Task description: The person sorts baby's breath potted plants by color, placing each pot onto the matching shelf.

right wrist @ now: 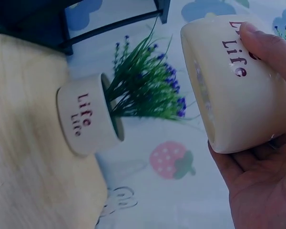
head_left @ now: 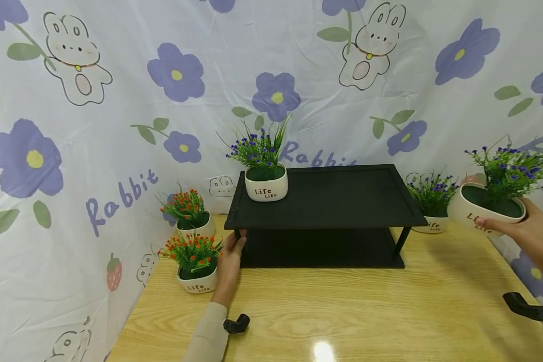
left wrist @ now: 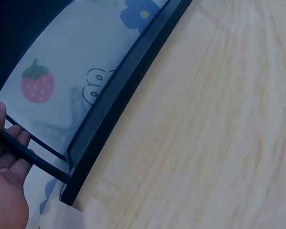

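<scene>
My right hand (head_left: 531, 234) grips a white flowerpot (head_left: 462, 213) of purple flowers, held in the air to the right of the black two-tier rack (head_left: 326, 198). In the right wrist view, the thumb lies over the lettering on this pot (right wrist: 248, 105), with fingers behind it. My left hand (head_left: 229, 259) holds the rack's front left post; in the left wrist view, fingers curl about that post (left wrist: 40, 163). A purple-flowered pot (head_left: 266, 189) sits at the left end of the top shelf. Another purple-flowered pot (head_left: 431, 224) stands on the table just right of the rack.
Two orange-red-flowered pots, one in front (head_left: 199, 282) and one behind (head_left: 208, 229), stand left of the rack beside my left forearm. The wooden table (head_left: 307, 301) extends in front of the rack. A printed cloth (head_left: 235, 60) hangs behind and at the sides.
</scene>
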A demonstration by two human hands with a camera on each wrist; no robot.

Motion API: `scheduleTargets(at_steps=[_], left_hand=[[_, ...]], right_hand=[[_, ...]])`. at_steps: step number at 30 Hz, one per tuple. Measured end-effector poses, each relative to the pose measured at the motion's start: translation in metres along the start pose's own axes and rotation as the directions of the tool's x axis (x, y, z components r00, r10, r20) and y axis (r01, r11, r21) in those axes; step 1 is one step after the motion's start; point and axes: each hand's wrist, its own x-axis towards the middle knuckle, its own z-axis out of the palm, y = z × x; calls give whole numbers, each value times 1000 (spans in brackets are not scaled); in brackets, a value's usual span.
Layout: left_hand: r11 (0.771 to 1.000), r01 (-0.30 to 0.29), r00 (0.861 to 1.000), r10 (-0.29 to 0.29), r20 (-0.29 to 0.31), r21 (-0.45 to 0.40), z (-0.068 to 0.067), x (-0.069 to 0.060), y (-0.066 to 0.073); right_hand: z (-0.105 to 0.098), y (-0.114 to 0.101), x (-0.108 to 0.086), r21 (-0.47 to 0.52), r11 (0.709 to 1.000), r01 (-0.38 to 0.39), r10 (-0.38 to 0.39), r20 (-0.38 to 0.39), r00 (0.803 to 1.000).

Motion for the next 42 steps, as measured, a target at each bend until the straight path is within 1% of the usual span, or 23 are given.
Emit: scheduleTargets(at_steps=[5, 8, 11, 15, 19, 25, 29, 33, 37, 42], left_hand=[[997, -1, 1000, 3, -22, 72, 2, -1, 4], [997, -10, 999, 13, -38, 77, 4, -1, 6], [996, 6, 999, -1, -52, 90, 4, -1, 7], [993, 18, 999, -12, -52, 113, 3, -3, 7], [994, 13, 998, -6, -56, 112, 3, -4, 7], [994, 6, 999, -1, -51, 112, 3, -4, 8], [992, -3, 999, 10, -52, 123, 4, -4, 9], [992, -11, 998, 19, -66, 130, 3, -4, 7], [992, -22, 998, 29, -60, 126, 3, -3, 7], [991, -23, 998, 30, -57, 131, 3, -3, 7]], right_hand=[[-4, -14, 4, -34, 999, -15, 16, 21, 1000], [-4, -22, 9, -38, 999, -8, 9, 26, 1000], [-3, -29, 14, -30, 1000, -7, 8, 37, 999], [-2, -39, 19, -25, 1000, -9, 11, 58, 998], [0, -48, 23, -25, 1000, 13, -11, 71, 997], [4, -60, 29, 20, 999, 44, -46, 110, 993], [7, -66, 34, 32, 998, 62, -66, 134, 989], [10, -74, 38, 18, 996, 90, -92, 166, 982], [13, -86, 42, 2, 994, 113, -111, 183, 977], [19, -102, 48, 27, 991, 133, -135, 192, 972]])
